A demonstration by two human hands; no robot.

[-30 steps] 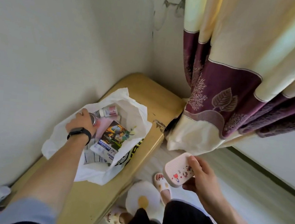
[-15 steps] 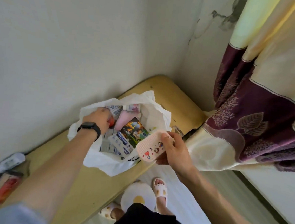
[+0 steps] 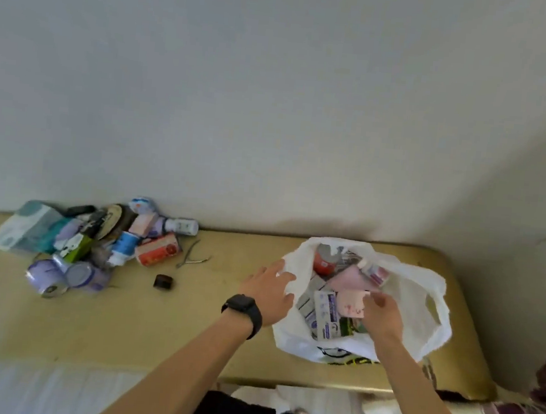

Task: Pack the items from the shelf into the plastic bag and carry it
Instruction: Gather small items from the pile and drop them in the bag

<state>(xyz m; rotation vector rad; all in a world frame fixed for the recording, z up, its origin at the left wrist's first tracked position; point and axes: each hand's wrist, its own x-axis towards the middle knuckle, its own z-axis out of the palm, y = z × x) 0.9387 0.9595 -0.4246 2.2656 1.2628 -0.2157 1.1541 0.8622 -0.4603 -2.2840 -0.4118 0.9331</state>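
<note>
Shelf [image 3: 155, 328]: a yellowish ledge running along the wall.
Plastic bag [image 3: 423, 286]: white, mouth open, sitting on the shelf towards its right end, reaching from the back edge nearly to the front edge.
Inside the bag: a red-lidded tin [image 3: 324, 265] at the back, a small bottle [image 3: 375, 272] beside it, a blue-and-white box [image 3: 328, 314] nearer the front, and a pink case [image 3: 350, 303] on top.
Left hand [image 3: 271, 289]: wears a black watch [image 3: 244, 310]. Its fingers [image 3: 278, 267] are straight and spread wide, and they touch the bag's left rim.
Right hand [image 3: 382, 315]: down in the bag's mouth, fingers [image 3: 374, 298] bent with the tips at the pink case's right edge. Blur hides whether they pinch it.
Unpacked pile: at the left end by the back edge, with a teal-and-white box [image 3: 22, 228], purple cans [image 3: 61, 275], a red-orange box [image 3: 159, 251] and a white bottle [image 3: 181, 226].
Loose pieces: nippers [image 3: 193, 254] just right of the pile, and a small dark cap [image 3: 163, 282] nearer the front edge.
</note>
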